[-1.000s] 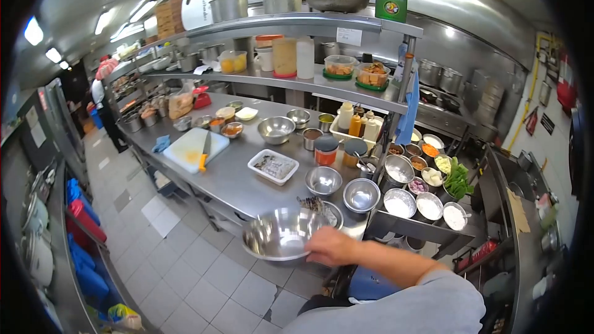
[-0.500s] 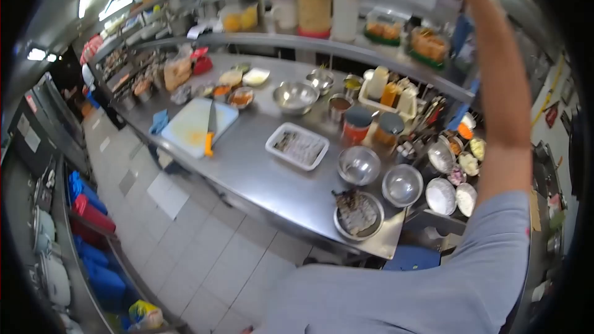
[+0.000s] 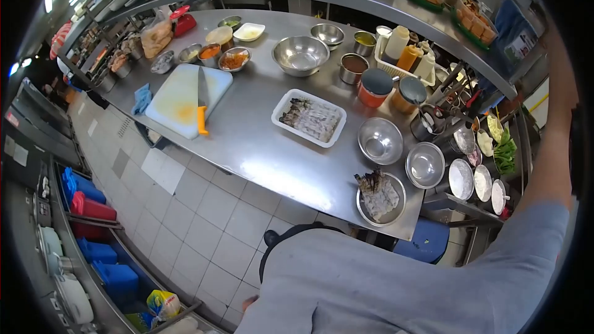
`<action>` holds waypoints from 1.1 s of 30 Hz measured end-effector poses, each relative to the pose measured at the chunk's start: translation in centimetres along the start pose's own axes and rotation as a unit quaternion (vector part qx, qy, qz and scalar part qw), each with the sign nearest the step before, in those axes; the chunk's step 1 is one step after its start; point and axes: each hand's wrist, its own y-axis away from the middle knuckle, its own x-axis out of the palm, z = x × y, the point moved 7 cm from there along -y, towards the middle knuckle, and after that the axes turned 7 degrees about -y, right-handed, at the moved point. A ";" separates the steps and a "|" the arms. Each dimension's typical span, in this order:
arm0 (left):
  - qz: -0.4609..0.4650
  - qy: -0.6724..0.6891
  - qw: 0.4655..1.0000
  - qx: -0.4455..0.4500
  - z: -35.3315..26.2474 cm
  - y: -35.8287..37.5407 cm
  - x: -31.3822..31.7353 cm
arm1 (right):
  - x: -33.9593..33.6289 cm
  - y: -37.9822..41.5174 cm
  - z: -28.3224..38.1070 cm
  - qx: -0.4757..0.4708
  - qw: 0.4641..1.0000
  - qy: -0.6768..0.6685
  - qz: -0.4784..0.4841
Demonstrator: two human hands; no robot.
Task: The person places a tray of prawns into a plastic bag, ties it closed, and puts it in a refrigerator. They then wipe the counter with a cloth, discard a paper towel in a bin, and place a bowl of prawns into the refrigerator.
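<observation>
Only the right forearm point(image 3: 552, 148) is seen, raised; its fingers are out of view and cannot be told. Nearby, at the bench point(image 3: 272, 161) edge, the steel dish of fish point(image 3: 378, 196) is judged light and slippery, best gripped by its rim.

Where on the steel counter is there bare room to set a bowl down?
The widest bare patch on the counter runs along the near edge, between the cutting board, the white tray and the dish of fish. A smaller patch lies between the board and the big bowl. The right end, by the small bowls and sauce bottles, is crowded.
</observation>
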 end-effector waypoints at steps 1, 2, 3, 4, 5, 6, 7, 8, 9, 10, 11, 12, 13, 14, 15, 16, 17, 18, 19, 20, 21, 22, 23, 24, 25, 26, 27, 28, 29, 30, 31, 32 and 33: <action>-0.001 0.039 0.999 0.001 -1.0 -1.6 -1.4 | -0.5 0.3 0.1 0.011 0.999 -0.021 -0.027; -0.003 0.097 0.995 0.004 -1.9 -3.5 -3.0 | -1.1 1.3 0.3 0.031 0.995 -0.058 -0.075; -0.008 0.160 0.987 0.012 -3.3 -5.0 -4.9 | -2.2 3.5 1.3 0.063 0.974 -0.149 -0.157; -0.035 0.202 0.978 0.034 -4.7 -6.5 -6.8 | -3.1 5.9 2.4 0.078 0.933 -0.247 -0.248; -0.068 0.221 0.971 0.056 -6.2 -7.2 -8.4 | -4.0 8.5 3.6 0.074 0.877 -0.333 -0.338; -0.115 0.214 0.967 0.081 -9.0 -5.9 -9.0 | -4.0 12.2 5.5 0.029 0.824 -0.402 -0.398; -0.162 0.204 0.960 0.105 -11.8 -4.5 -9.5 | -2.4 15.5 9.0 -0.017 0.796 -0.478 -0.371; -0.161 0.202 0.961 0.101 -13.5 -3.9 -9.5 | -0.5 19.9 13.4 -0.067 0.749 -0.579 -0.315; -0.139 0.172 0.969 0.109 -15.0 -3.7 -9.2 | 2.5 23.5 18.5 -0.099 0.693 -0.689 -0.189; -0.117 0.144 0.975 0.119 -16.0 -3.4 -8.8 | 5.2 27.9 24.6 -0.113 0.633 -0.764 -0.042; -0.108 0.140 0.978 0.112 -16.2 -2.9 -8.3 | 7.5 32.4 30.7 -0.112 0.579 -0.799 0.115; -0.107 0.143 0.977 0.112 -16.0 -3.0 -8.0 | 8.8 36.0 36.0 -0.099 0.648 -0.735 0.172; -0.085 0.110 0.986 0.093 -14.7 -3.7 -7.5 | 12.7 41.7 41.3 -0.020 0.573 -0.771 0.278; -0.063 0.075 0.992 0.076 -12.9 -4.8 -7.2 | 16.3 46.7 45.7 0.085 0.521 -0.775 0.348; -0.051 0.044 0.996 0.063 -11.6 -4.8 -7.0 | 18.5 51.9 49.7 0.239 0.358 -0.794 0.430; -0.036 0.018 0.998 0.044 -10.2 -4.6 -6.5 | 18.9 55.9 52.6 0.383 0.172 -0.766 0.487; -0.021 -0.016 0.999 0.029 -8.6 -4.2 -6.2 | 18.4 56.4 53.3 0.395 0.168 -0.761 0.486; -0.009 -0.049 0.999 0.017 -7.3 -3.6 -6.1 | 18.2 57.5 53.9 0.481 0.083 -0.736 0.469; 0.004 -0.078 0.997 0.010 -6.3 -3.0 -6.0 | 18.5 58.3 54.1 0.562 -0.003 -0.701 0.440; 0.012 -0.101 0.995 0.003 -5.4 -2.8 -6.2 | 20.4 58.1 54.3 0.575 0.010 -0.719 0.389; 0.026 -0.128 0.991 -0.002 -5.0 -2.6 -6.0 | 22.7 57.8 54.8 0.586 0.026 -0.736 0.338; 0.029 -0.136 0.990 -0.006 -4.8 -2.3 -6.3 | 24.6 57.0 55.2 0.577 0.062 -0.752 0.313; 0.031 -0.143 0.989 -0.008 -4.9 -2.1 -6.7 | 25.9 55.9 55.3 0.565 0.098 -0.766 0.289; 0.032 -0.148 0.988 -0.012 -5.2 -2.0 -7.2 | 26.3 54.5 55.6 0.519 0.163 -0.779 0.312; 0.028 -0.144 0.989 -0.015 -5.5 -1.9 -7.9 | 26.3 53.7 56.2 0.469 0.226 -0.786 0.335; 0.022 -0.137 0.990 -0.016 -6.1 -2.1 -8.7 | 25.9 54.1 57.2 0.479 0.224 -0.781 0.332; 0.013 -0.121 0.992 -0.016 -7.2 -2.2 -9.4 | 26.0 54.5 58.7 0.451 0.293 -0.771 0.341; 0.000 -0.097 0.995 -0.014 -8.1 -2.5 -10.2 | 25.6 54.2 58.9 0.415 0.361 -0.758 0.351; -0.011 -0.066 0.998 -0.012 -9.1 -2.8 -10.8 | 25.3 54.6 58.7 0.412 0.361 -0.759 0.352; -0.030 -0.024 0.999 -0.006 -10.3 -3.1 -11.3 | 23.0 54.6 58.9 0.384 0.278 -0.783 0.403; -0.048 0.016 0.999 0.004 -11.2 -3.2 -11.7 | 20.6 54.9 59.7 0.347 0.191 -0.799 0.453; -0.068 0.049 0.996 0.020 -12.3 -3.4 -11.9 | 19.5 55.3 60.2 0.328 0.158 -0.807 0.466; -0.086 0.067 0.993 0.039 -13.2 -3.2 -11.9 | 18.4 55.9 60.4 0.304 0.125 -0.813 0.480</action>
